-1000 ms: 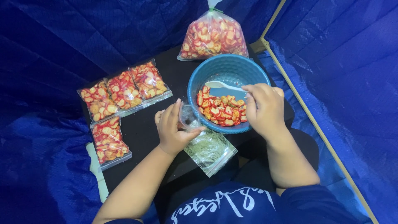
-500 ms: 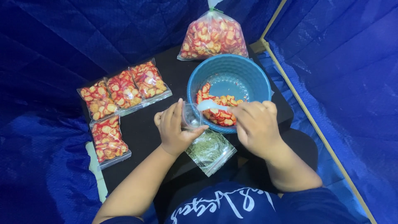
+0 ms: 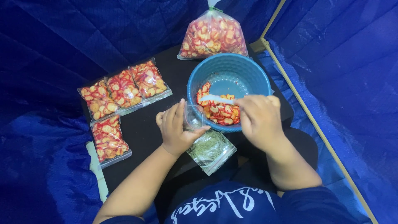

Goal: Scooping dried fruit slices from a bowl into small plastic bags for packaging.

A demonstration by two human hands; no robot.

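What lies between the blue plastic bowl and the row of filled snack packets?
Head view: only bare black tabletop between blue plastic bowl and snack packets.

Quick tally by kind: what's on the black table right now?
Small filled snack bags: 4
Large tied snack bag: 1
Blue bowl: 1
White scoop: 1
Open clear bag: 1
Green-filled bag: 1
Total: 9

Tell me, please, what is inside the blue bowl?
The blue bowl holds red and yellow chips and a white scoop held by the right hand. The hand covers the scoop's handle.
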